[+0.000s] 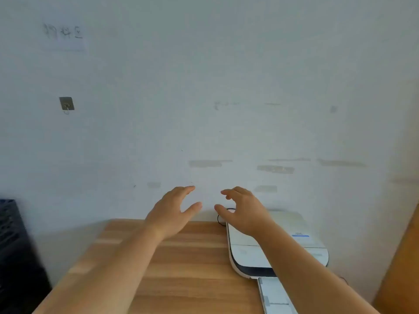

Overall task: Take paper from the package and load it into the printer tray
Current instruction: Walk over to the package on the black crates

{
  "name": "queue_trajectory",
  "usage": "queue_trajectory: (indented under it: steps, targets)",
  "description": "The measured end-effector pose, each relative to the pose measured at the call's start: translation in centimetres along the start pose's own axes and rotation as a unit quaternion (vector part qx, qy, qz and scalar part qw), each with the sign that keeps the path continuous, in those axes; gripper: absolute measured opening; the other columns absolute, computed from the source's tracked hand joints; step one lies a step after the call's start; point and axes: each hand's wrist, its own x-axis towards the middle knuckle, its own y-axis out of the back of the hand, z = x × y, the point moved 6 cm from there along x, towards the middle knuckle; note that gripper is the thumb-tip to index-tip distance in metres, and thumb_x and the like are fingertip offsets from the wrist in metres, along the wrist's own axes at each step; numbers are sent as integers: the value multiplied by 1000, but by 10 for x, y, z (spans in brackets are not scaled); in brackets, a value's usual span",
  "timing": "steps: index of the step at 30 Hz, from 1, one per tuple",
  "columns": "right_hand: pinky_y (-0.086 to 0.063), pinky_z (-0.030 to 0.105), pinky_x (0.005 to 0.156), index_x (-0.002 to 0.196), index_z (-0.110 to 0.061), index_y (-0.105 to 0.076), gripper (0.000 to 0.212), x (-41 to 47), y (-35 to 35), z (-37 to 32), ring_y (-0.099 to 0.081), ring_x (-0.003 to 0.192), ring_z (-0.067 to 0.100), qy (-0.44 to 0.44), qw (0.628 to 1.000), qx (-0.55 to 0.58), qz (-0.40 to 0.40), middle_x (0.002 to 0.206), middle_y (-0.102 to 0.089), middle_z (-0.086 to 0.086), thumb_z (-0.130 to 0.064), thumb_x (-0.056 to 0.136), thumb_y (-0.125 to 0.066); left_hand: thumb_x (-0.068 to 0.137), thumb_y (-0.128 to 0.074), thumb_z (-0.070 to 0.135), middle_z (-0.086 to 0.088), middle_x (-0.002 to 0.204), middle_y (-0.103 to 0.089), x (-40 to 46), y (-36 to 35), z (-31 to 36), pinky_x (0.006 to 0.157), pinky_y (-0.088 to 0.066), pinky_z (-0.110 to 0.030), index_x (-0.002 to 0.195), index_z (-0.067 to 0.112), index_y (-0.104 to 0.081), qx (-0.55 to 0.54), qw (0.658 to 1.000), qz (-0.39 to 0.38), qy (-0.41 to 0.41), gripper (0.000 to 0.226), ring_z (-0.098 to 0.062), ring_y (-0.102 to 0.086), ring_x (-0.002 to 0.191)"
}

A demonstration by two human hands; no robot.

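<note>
While both of your arms reach out over the wooden table, nothing of the job shows as done. At far left a dark crate stands beside the table. Your left hand hovers above the table's far edge, fingers spread and gently curled, holding nothing. Just beside it, your right hand hangs over the back corner of the white printer, fingers likewise apart and empty, near a black cable. A pale tray juts from the printer's front toward you; whether it holds sheets cannot be told. No paper package is in view, so fetching and loading appear still ahead.
</note>
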Motion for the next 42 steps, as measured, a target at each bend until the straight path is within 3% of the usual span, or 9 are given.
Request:
queue_trajectory:
  steps: [12, 15, 20, 26, 31, 42]
  targets:
    - [-46, 31, 87, 130, -28, -56, 53, 46, -141, -134, -50, 117, 9, 58, 995, 43, -67, 118, -59, -11, -57, 85, -55, 86, -48, 59, 16, 132, -46, -56, 93, -171, 106, -36, -35, 137, 37, -39, -9, 990, 40, 132, 56, -6, -41, 126]
    - [-45, 29, 86, 130, -26, -56, 54, 63, -178, -161, -50, 118, 10, 85, 990, 60, -93, 121, -58, -9, -55, 86, -56, 83, -44, 66, 16, 133, -45, -67, 110, -209, 106, -37, -38, 138, 38, -37, 9, 983, 38, 177, 62, -7, -41, 126]
    - [-46, 32, 93, 132, -24, -55, 56, 92, -234, -210, -49, 122, 12, 114, 978, 106, -135, 126, -57, -7, -55, 86, -54, 89, -44, 59, 11, 140, -42, -83, 159, -256, 106, -33, -31, 143, 31, -35, 65, 972, 55, 220, 61, -9, -39, 129]
    - [-46, 32, 95, 134, -22, -53, 58, 104, -299, -276, -51, 120, 16, 175, 957, 140, -186, 127, -57, -3, -55, 86, -53, 84, -43, 67, 13, 143, -41, -129, 203, -321, 110, -34, -42, 141, 34, -36, 87, 945, 82, 303, 67, -11, -38, 133]
    - [-43, 28, 94, 136, -21, -52, 56, 100, -336, -330, -52, 119, 15, 203, 945, 142, -214, 129, -57, -3, -52, 89, -54, 81, -40, 71, 13, 143, -42, -164, 236, -363, 109, -37, -41, 139, 35, -38, 98, 940, 88, 316, 68, -9, -40, 130]
    - [-47, 35, 96, 136, -23, -51, 59, 61, -414, -472, -54, 119, 16, 195, 948, 96, -235, 131, -55, -3, -57, 87, -53, 86, -41, 66, 13, 142, -43, -251, 325, -468, 108, -36, -37, 139, 31, -40, 114, 949, 83, 284, 64, -9, -40, 130]
